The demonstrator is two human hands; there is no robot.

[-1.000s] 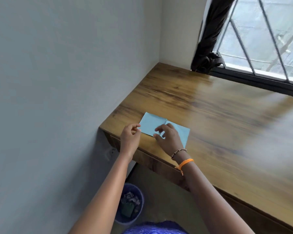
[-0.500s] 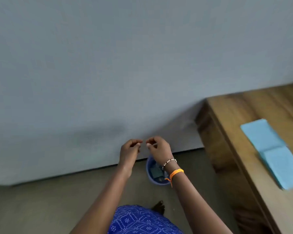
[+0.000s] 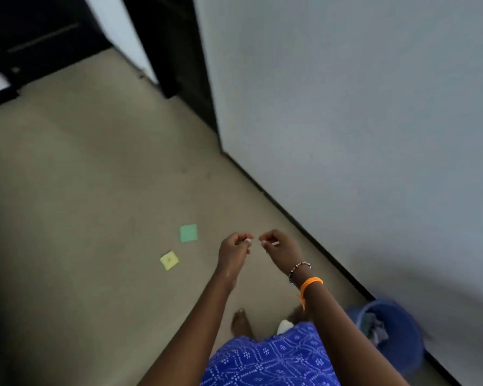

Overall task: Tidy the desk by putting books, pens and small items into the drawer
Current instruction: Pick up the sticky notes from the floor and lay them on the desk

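No writing is legible. Left hand (image 3: 234, 250) and right hand (image 3: 280, 247) are curled with fingertips pinched; whether they hold anything cannot be told. Green sticky note (image 3: 188, 232) and yellow sticky note (image 3: 169, 260) lie on the floor (image 3: 81, 190) at nine o'clock of the hands; blue bin (image 3: 393, 332) at four o'clock.

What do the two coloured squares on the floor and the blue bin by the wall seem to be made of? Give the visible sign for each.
Green square and yellow square: probably paper, sticky-note style; thin, flat, matte, sharp corners.
Blue bin: likely plastic; smooth, uniformly coloured round wall, though blurred.
Floor: unclear, perhaps matte tile or vinyl; even beige.
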